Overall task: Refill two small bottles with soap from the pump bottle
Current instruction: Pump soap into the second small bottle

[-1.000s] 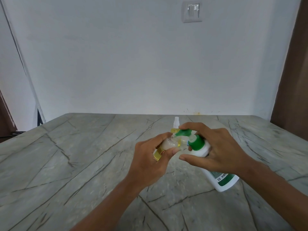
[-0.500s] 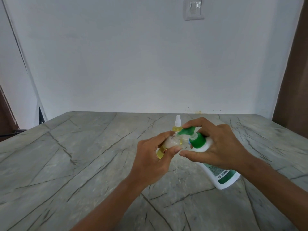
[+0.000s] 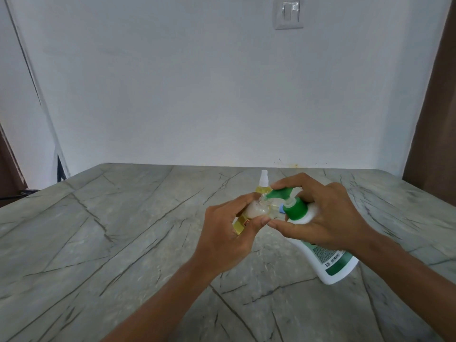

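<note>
Above the marble worktop, a small bottle is gripped by the left hand while the pump bottle is clasped by the right hand; nozzle and mouth are best kept aligned.

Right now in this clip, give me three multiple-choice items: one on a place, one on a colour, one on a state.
1. Where does the spray-top bottle stand?
A. On the table behind the hands
B. In the left hand
C. On the floor

2. What colour is the pump head of the pump bottle?
A. Red
B. Green
C. Black

3. How is the pump bottle held?
A. Upright on the table
B. Tilted toward the small bottle
C. Upside down

Key: 1 A, it stands on the table beyond both hands. 2 B, nozzle and collar are green. 3 B, the right hand leans it toward the left hand.
</note>
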